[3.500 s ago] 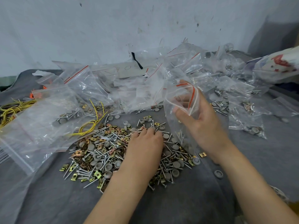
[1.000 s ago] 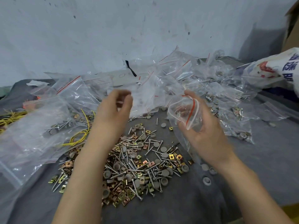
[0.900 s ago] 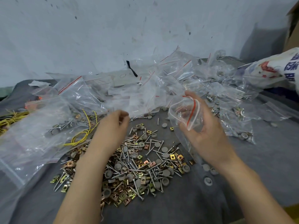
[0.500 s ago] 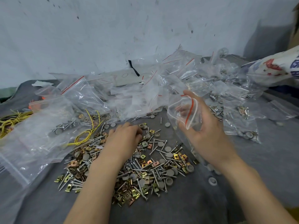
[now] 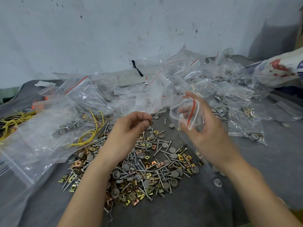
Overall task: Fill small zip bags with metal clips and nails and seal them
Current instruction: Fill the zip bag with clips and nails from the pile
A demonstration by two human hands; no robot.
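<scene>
A loose heap of nails, brass-coloured metal clips and grey caps [image 5: 147, 164] lies on the grey cloth in front of me. My left hand [image 5: 129, 128] hovers over the heap's far edge and pinches a small metal clip [image 5: 150, 122] at its fingertips. To the right, my right hand [image 5: 205, 126] holds a small clear zip bag [image 5: 186, 115] with a red seal line, its mouth held open toward the left hand. The bag's lower part hangs down past my palm.
A mound of clear zip bags [image 5: 164, 89] fills the back of the cloth, some filled. A large bag [image 5: 41, 133] lies at left beside yellow wire [image 5: 88, 135]. A printed sack [image 5: 282, 69] sits at far right. Stray caps [image 5: 217, 181] lie by my right wrist.
My left hand dropped from the air into the heap, took a clip and rose with it toward the bag. My right hand kept the open bag nearly still.
</scene>
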